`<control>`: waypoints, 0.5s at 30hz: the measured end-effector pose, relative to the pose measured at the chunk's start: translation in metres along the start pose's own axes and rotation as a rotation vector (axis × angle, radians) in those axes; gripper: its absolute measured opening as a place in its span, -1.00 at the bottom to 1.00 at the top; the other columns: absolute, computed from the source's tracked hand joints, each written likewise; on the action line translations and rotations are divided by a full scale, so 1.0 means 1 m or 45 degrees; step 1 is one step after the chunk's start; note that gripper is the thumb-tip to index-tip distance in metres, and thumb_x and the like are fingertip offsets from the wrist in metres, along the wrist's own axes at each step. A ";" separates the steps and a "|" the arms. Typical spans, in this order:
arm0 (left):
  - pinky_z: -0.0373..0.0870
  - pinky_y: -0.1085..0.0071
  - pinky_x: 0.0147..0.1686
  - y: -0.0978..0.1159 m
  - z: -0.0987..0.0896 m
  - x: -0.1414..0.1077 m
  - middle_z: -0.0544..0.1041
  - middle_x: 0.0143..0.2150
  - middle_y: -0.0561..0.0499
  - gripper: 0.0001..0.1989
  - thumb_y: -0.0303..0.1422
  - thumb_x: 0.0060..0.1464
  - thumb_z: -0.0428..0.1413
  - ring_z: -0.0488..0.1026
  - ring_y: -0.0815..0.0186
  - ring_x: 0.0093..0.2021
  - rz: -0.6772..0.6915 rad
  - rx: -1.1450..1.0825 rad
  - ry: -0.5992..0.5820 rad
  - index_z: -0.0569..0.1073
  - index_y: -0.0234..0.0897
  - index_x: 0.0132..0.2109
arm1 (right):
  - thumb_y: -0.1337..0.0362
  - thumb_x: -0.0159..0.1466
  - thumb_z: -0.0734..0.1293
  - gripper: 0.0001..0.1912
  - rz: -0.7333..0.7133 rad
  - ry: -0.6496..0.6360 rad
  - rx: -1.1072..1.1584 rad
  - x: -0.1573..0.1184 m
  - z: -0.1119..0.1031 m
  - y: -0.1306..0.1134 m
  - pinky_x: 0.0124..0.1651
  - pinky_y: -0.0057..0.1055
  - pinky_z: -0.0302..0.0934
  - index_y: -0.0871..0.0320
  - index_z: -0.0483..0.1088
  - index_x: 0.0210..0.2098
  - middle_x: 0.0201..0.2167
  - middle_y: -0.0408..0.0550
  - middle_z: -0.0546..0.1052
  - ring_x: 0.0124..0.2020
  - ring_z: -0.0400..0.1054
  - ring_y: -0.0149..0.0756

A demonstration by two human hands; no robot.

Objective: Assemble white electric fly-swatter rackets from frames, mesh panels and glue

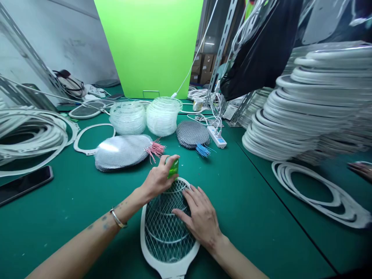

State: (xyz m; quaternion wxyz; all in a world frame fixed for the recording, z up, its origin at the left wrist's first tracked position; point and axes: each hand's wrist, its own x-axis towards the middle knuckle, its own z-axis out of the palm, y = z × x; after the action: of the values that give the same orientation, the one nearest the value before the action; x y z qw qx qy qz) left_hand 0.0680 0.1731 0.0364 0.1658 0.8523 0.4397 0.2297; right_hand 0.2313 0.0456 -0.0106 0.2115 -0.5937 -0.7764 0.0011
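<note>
A white racket-shaped frame (145, 236) with a metal mesh lies on the green table, its neck toward me. My left hand (159, 178) is closed round a small bright green object (173, 169) at the far end of the frame. My right hand (200, 215) rests with fingers spread on the mesh and the right rim, holding nothing. Beyond my left hand lies a stack of silvery oval mesh sheets (122, 152) with pink-red wires (156, 149). A darker mesh stack (192, 134) with blue wires (203, 150) is farther right.
Two coils of clear plastic rings (128, 118) stand behind the meshes. White frames are piled at left (31, 135) and high at right (316, 100). A phone (26, 184) lies at left, a power strip (216, 137) right of centre. A person's hand (362, 169) shows at the right edge.
</note>
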 end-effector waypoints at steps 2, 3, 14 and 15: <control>0.53 0.27 -0.26 0.004 -0.004 0.002 0.31 0.12 -0.08 -0.41 -0.39 0.12 0.16 0.51 0.07 -0.02 0.021 -0.024 0.002 0.14 -0.04 0.24 | -0.10 0.35 0.20 -0.35 -0.044 -0.016 0.018 -0.005 -0.002 0.000 0.29 -0.07 0.17 0.32 0.37 0.16 0.17 0.11 0.42 0.24 0.26 -0.04; 0.52 0.28 -0.21 0.006 -0.006 0.004 0.32 0.13 -0.07 -0.41 -0.39 0.12 0.17 0.49 0.09 0.00 0.033 -0.040 0.014 0.14 -0.04 0.23 | -0.09 0.34 0.21 -0.35 -0.052 -0.020 0.015 -0.008 -0.002 0.000 0.27 -0.06 0.20 0.33 0.36 0.17 0.18 0.12 0.42 0.23 0.27 -0.03; 0.51 0.27 -0.18 0.024 0.004 0.014 0.34 0.12 -0.05 -0.42 -0.37 0.12 0.17 0.51 0.16 -0.07 0.109 -0.186 0.015 0.15 -0.04 0.23 | -0.07 0.32 0.24 -0.33 -0.053 0.001 -0.041 -0.010 0.007 -0.002 0.17 -0.18 0.32 0.39 0.36 0.17 0.18 0.16 0.41 0.24 0.25 -0.01; 0.50 0.27 -0.13 0.025 0.004 0.015 0.32 0.13 -0.06 -0.40 -0.35 0.14 0.16 0.49 0.15 -0.02 0.094 -0.208 0.055 0.11 -0.04 0.25 | -0.08 0.32 0.24 -0.32 -0.050 -0.011 -0.047 -0.010 0.006 -0.002 0.18 -0.19 0.31 0.39 0.36 0.17 0.18 0.16 0.41 0.25 0.24 -0.01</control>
State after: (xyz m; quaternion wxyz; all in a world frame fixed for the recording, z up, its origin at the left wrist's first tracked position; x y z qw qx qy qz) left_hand 0.0947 0.1716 0.0488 0.2167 0.8465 0.3911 0.2889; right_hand 0.2295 0.0373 -0.0190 0.1971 -0.5820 -0.7888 -0.0147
